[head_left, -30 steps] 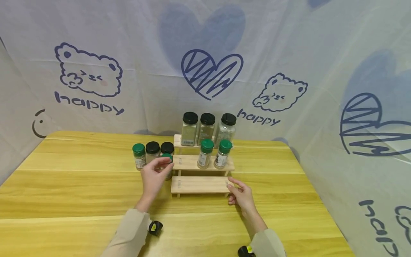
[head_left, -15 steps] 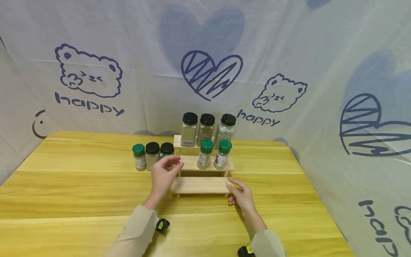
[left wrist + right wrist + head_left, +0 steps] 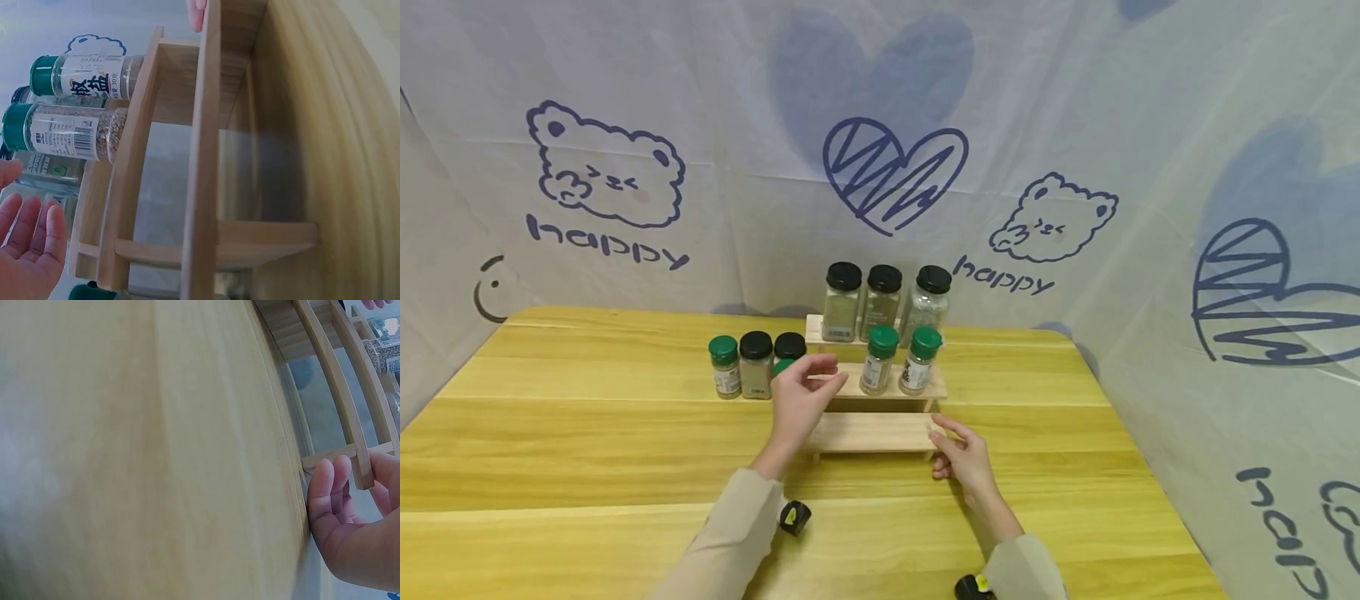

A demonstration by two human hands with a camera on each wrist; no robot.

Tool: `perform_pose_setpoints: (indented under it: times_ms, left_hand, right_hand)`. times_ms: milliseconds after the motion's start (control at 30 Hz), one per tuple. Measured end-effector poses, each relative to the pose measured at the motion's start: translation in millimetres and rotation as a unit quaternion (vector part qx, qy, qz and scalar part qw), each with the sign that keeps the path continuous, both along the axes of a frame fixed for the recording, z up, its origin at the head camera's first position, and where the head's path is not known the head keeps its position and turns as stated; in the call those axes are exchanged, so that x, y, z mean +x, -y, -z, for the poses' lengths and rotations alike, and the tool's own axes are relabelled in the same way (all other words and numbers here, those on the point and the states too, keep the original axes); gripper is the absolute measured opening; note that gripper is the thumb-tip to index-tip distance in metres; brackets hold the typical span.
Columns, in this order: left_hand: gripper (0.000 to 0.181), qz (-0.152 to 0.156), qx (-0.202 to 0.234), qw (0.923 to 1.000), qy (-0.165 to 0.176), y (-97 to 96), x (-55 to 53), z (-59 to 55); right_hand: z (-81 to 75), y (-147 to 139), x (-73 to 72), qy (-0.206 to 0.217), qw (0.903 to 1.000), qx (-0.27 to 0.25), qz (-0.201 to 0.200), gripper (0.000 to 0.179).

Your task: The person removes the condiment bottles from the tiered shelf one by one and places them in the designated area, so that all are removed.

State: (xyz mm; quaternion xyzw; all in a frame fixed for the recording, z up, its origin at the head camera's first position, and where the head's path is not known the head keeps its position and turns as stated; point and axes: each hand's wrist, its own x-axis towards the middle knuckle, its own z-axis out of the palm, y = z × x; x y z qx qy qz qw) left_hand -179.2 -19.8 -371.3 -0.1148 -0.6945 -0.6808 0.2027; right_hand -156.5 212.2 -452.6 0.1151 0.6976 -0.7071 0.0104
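A three-tier wooden display rack [image 3: 872, 432] stands on the table. My left hand [image 3: 803, 400] hovers beside its middle tier, thumb and fingers parted, holding nothing; the left wrist view shows the gap between thumb and fingers. My right hand [image 3: 966, 462] pinches the right end of the lowest tier, thumb above and fingers curled beneath, as the right wrist view shows. Two green-capped spice jars, one of them holding grains [image 3: 75, 132], stand on the middle tier's right half. Black-capped jars [image 3: 842, 315] line the top tier. Another green cap [image 3: 783, 365] shows partly behind my left hand.
Left of the rack, a green-capped jar [image 3: 726, 377] and two black-capped jars, one fully visible [image 3: 756, 377], stand in a row on the wood-grain table [image 3: 587, 442]. A printed cloth [image 3: 737, 100] hangs close behind the table and along the right side.
My left hand has moved right, from in front of the green-capped jar beside the rack to the left part of the middle tier. My right hand has stayed on the rack's end.
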Motion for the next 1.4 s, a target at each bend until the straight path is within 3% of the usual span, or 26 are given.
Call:
perform_pose_setpoints:
  times_ms: [200, 433, 600, 767, 900, 967, 1400]
  left_hand:
    - [0.021, 0.006, -0.006, 0.9999, -0.011, -6.9, -2.3, -6.2]
    - [0.025, 0.019, -0.006, 0.9998, 0.006, -13.0, -3.3, -13.1]
    - [0.029, 0.029, -0.007, 0.9995, -0.003, -18.4, -6.3, -17.4]
    - [0.033, 0.043, 0.008, 0.9990, -0.014, -24.4, -15.2, -13.0]
    - [0.034, 0.038, 0.004, 0.9991, -0.019, -29.5, -13.8, -18.4]
    - [0.035, 0.038, -0.003, 0.9992, -0.014, -31.3, -8.4, -27.9]
    - [0.039, 0.036, -0.038, 0.9977, -0.042, -37.4, -12.3, -28.2]
  right_hand:
    - [-1.5, 0, 1.0, 0.000, 1.0000, 0.000, -0.001, 0.037]
    - [-2.5, 0, 1.2, 0.000, 1.0000, 0.004, 0.000, 0.036]
    - [-3.0, 0, 0.9, -0.001, 1.0000, 0.003, 0.001, 0.038]
    - [-3.1, 0, 1.0, 0.001, 1.0000, 0.003, 0.000, 0.038]
    - [-2.7, 0, 1.3, 0.002, 1.0000, 0.006, -0.001, 0.038]
    - [-2.1, 0, 1.3, 0.002, 1.0000, 0.007, -0.002, 0.038]
    - [-2.6, 0, 1.4, -0.001, 1.0000, 0.001, -0.004, 0.038]
